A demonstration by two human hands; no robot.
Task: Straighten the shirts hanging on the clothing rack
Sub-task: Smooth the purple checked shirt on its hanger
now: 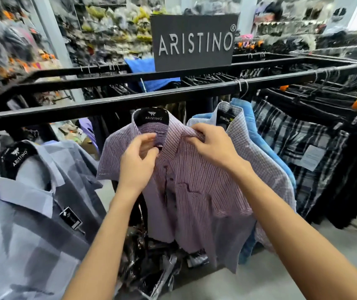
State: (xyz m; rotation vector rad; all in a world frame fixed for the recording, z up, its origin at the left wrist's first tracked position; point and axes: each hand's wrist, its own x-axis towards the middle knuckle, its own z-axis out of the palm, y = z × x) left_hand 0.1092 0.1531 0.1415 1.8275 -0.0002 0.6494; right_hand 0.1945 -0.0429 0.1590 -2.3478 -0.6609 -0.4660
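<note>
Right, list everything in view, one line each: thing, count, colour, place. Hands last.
striped shirt: one, purple-pink, centre, on a black Aristino hanger.
grey shirt: one, grey-blue blocks, lower left.
checked shirt: one, pale, just right of the striped one.
blue shirt: one, behind the checked one.
plaid garment: one, dark and white, right.
rack rail: black, across the middle.
Aristino sign: one, dark grey, top centre.
left hand: grip pinching the striped shirt's placket.
right hand: grip on its collar.

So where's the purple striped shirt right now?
Center of the head view: the purple striped shirt hangs between the grey shirt and checked shirt, both hands at its collar.
</note>
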